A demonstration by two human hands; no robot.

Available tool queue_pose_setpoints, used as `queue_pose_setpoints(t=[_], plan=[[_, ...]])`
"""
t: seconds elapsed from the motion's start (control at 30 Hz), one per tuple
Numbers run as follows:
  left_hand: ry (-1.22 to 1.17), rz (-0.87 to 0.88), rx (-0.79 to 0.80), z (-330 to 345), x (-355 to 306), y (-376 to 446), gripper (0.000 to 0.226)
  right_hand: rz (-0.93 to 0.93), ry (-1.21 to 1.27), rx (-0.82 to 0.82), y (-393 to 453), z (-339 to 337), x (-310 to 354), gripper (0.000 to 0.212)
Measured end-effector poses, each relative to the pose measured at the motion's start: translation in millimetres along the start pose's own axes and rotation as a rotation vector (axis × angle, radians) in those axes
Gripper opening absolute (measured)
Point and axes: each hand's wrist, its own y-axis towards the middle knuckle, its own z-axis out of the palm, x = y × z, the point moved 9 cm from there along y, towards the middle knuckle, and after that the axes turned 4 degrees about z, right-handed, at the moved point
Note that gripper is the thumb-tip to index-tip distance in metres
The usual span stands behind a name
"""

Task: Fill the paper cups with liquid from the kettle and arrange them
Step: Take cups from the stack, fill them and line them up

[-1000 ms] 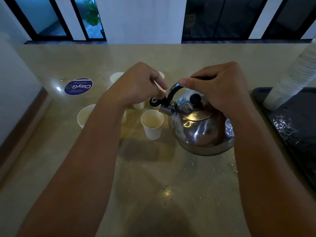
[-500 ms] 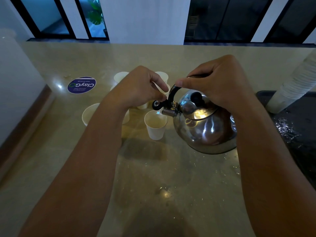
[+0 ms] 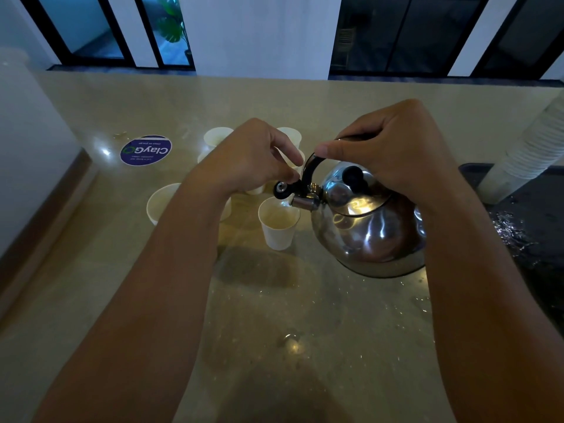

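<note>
A shiny steel kettle (image 3: 369, 227) is lifted and tilted left, its spout over a white paper cup (image 3: 278, 225) on the beige counter. My right hand (image 3: 387, 148) grips the black handle from above. My left hand (image 3: 253, 161) pinches the black spout cap, holding it raised. A thin stream runs from the spout into the cup. Several more paper cups stand behind and left, one at the left (image 3: 161, 203), others at the back (image 3: 217, 136) partly hidden by my left hand.
A round blue sticker (image 3: 146, 150) lies on the counter at the left. A tall stack of white cups (image 3: 531, 148) leans over a dark wet tray (image 3: 534, 227) at the right. Water drops dot the counter (image 3: 290, 315) near me.
The kettle has risen off the counter and tipped further left toward the near cup. Both hands kept their hold and moved with it.
</note>
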Motion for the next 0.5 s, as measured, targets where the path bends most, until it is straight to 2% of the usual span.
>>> queue_pose_setpoints(t=[0.27, 0.5], plan=[[-0.010, 0.006, -0.052, 2, -4, 2, 0.018, 0.048, 0.034, -0.064, -3, -8, -18, 0.023], [-0.104, 0.058, -0.239, 21, -9, 19, 0.010, 0.209, 0.255, -0.323, -25, -25, -64, 0.018]])
